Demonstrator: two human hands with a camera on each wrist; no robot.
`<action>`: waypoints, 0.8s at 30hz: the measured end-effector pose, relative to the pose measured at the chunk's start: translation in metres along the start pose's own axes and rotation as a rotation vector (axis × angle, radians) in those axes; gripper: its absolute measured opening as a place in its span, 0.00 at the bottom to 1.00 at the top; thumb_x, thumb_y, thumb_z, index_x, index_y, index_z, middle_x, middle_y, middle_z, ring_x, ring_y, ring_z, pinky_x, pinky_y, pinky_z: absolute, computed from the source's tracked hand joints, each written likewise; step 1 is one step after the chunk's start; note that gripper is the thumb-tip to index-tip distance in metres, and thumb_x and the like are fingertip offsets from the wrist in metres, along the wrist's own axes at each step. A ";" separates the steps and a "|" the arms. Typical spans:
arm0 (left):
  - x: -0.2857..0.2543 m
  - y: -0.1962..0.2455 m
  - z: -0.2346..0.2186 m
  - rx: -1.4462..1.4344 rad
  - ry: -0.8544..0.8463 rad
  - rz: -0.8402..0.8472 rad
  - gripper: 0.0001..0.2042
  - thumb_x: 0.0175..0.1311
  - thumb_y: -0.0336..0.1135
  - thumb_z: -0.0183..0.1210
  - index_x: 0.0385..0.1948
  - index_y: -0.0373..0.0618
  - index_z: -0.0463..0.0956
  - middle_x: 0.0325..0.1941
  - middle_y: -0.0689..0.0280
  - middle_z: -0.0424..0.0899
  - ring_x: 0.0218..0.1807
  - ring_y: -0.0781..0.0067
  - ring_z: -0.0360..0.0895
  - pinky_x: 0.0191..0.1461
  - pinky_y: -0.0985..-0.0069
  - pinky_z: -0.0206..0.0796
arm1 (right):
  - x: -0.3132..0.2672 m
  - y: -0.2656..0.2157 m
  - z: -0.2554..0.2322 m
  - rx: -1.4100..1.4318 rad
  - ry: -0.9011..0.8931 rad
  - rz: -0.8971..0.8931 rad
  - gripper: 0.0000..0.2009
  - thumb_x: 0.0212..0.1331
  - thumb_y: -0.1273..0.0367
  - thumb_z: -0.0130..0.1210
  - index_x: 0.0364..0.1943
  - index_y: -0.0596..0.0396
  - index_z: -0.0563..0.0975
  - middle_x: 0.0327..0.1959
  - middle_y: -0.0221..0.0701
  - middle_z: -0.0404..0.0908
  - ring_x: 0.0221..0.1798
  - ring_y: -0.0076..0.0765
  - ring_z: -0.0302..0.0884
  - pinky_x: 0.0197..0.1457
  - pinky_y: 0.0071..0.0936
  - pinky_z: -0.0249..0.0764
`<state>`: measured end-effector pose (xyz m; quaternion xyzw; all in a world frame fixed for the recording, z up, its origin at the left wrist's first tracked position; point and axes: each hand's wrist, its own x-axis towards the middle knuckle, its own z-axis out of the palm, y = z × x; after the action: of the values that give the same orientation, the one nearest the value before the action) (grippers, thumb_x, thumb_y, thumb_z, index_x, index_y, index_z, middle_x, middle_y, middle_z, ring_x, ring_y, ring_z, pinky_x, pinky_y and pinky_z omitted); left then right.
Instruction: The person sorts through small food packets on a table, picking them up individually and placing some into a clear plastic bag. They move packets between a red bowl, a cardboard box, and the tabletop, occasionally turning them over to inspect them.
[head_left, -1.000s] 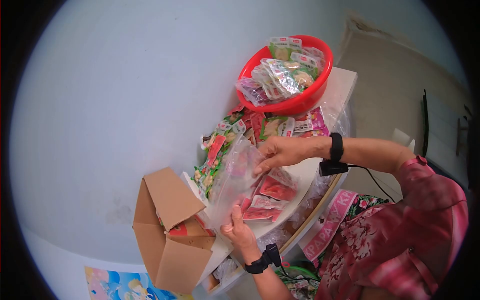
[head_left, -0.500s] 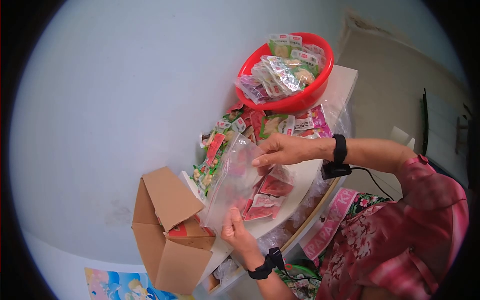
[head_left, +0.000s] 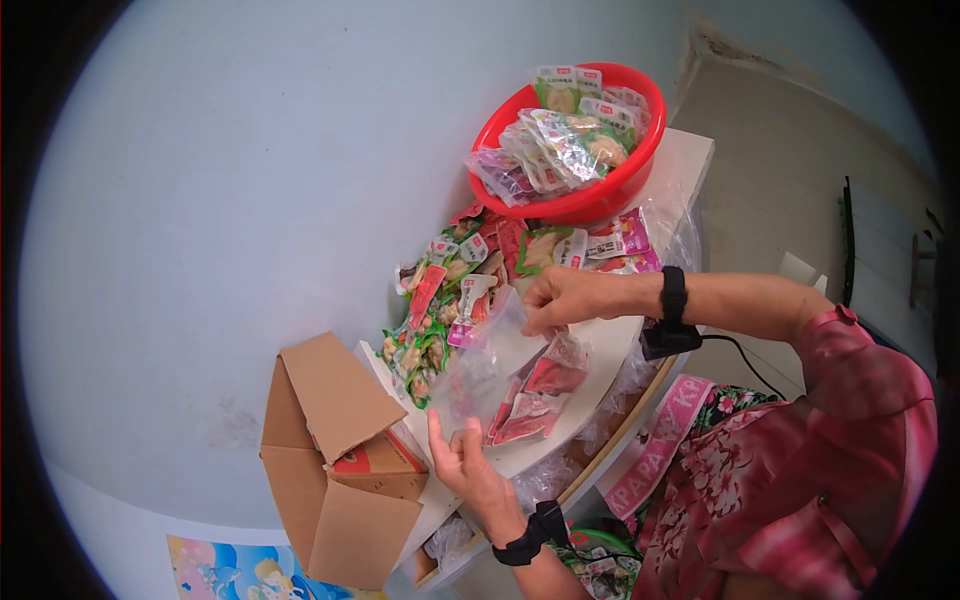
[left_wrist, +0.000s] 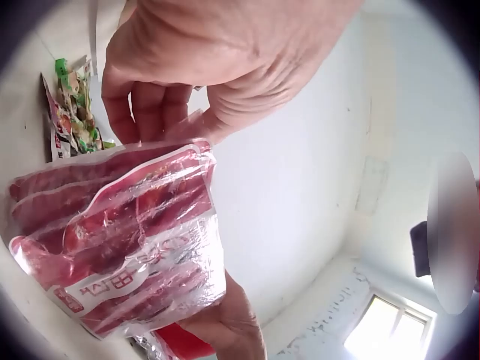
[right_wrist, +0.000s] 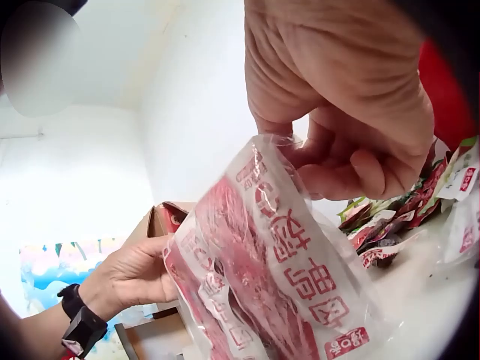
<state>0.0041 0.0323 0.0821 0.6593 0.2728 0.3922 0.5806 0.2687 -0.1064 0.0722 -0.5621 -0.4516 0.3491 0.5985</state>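
Note:
A clear plastic bag (head_left: 468,385) with several red-and-white food packets (right_wrist: 255,270) in it is held up between both hands. At one of its upper edges, the left hand (head_left: 475,475) pinches the plastic between thumb and fingers, as the left wrist view shows. My right hand (head_left: 568,300) pinches the opposite upper corner, thumb against bent fingers. White print on the packets (left_wrist: 142,232) faces the left wrist camera. In the head view the bag overlaps a heap of green and red food packets (head_left: 425,345) and a purple-and-white packet (head_left: 472,310).
Behind the right hand, a red basin (head_left: 640,180) full of packets stands on the white table (head_left: 690,165). An open cardboard box (head_left: 340,395) sits at the left-hand end. More packets (head_left: 620,238) lie before the basin. Crumpled clear plastic (head_left: 545,480) fills a shelf under the tabletop.
The bag has tipped and dropped lower, uncovering the purple-and-white packet behind it. The left hand's index finger is now stretched out along the bag. The right hand has shifted only slightly.

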 end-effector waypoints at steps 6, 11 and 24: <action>0.005 0.008 0.000 0.539 0.107 0.344 0.36 0.64 0.26 0.66 0.74 0.33 0.62 0.46 0.61 0.80 0.48 0.70 0.77 0.55 0.72 0.71 | 0.002 0.005 -0.005 -0.044 -0.086 0.089 0.16 0.60 0.67 0.69 0.20 0.54 0.75 0.21 0.21 0.75 0.26 0.19 0.70 0.31 0.24 0.67; -0.005 0.052 0.029 0.737 -0.127 0.493 0.36 0.60 0.32 0.71 0.72 0.36 0.68 0.61 0.51 0.77 0.64 0.56 0.75 0.63 0.61 0.72 | 0.009 0.017 -0.008 -0.092 -0.107 0.103 0.14 0.58 0.68 0.71 0.23 0.54 0.76 0.21 0.21 0.72 0.26 0.20 0.69 0.30 0.25 0.66; 0.033 0.049 0.037 0.940 -0.676 0.080 0.18 0.68 0.44 0.67 0.44 0.34 0.84 0.27 0.54 0.85 0.28 0.67 0.77 0.38 0.68 0.70 | -0.006 0.044 -0.007 0.052 0.024 0.100 0.09 0.65 0.68 0.65 0.34 0.58 0.79 0.31 0.29 0.85 0.30 0.21 0.78 0.33 0.23 0.72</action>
<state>0.0476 0.0299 0.1363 0.9447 0.1923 0.0183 0.2651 0.2767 -0.1093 0.0280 -0.5724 -0.4064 0.3834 0.6001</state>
